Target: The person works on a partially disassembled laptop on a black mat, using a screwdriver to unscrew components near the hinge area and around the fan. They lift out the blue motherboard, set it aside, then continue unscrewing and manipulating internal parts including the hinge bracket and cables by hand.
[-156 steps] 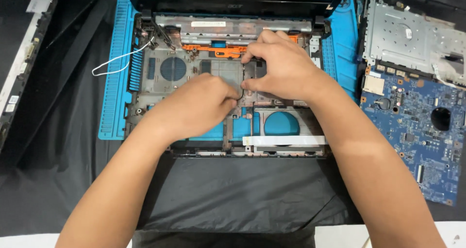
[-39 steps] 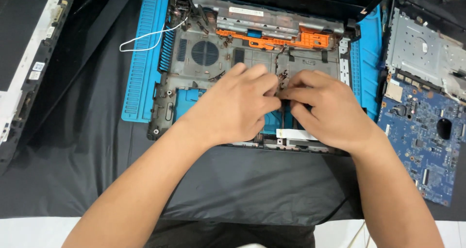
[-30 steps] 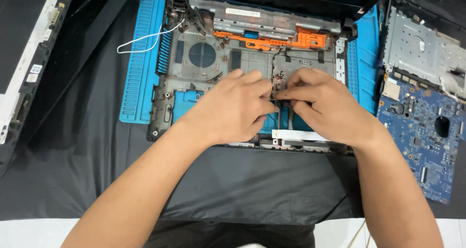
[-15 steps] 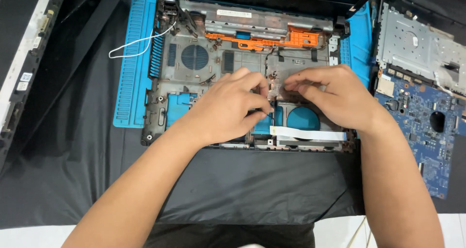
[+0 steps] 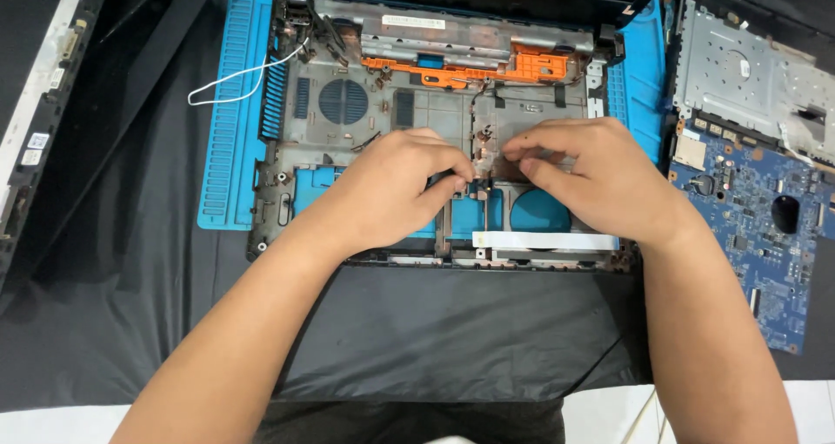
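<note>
A stripped grey laptop base shell (image 5: 348, 140) lies on a blue mat (image 5: 230, 105), with an orange bracket (image 5: 470, 70) along its far side. My left hand (image 5: 391, 192) rests inside the shell, its fingertips pinched near a small copper-coloured part (image 5: 484, 144) at the middle. My right hand (image 5: 600, 179) meets it from the right, fingers curled and touching the same part. What each fingertip grips is hidden.
A blue circuit board (image 5: 757, 227) and a metal plate (image 5: 748, 79) lie at the right. A white wire (image 5: 235, 83) loops off the shell's left corner. A black panel with a pale edge (image 5: 43, 113) sits at far left. A black cloth (image 5: 435, 331) covers the table.
Both hands stay together at the shell's middle. Earlier they worked lower in the shell; the view has since shifted slightly. The right hand's fingers now reach over the copper-coloured part.
</note>
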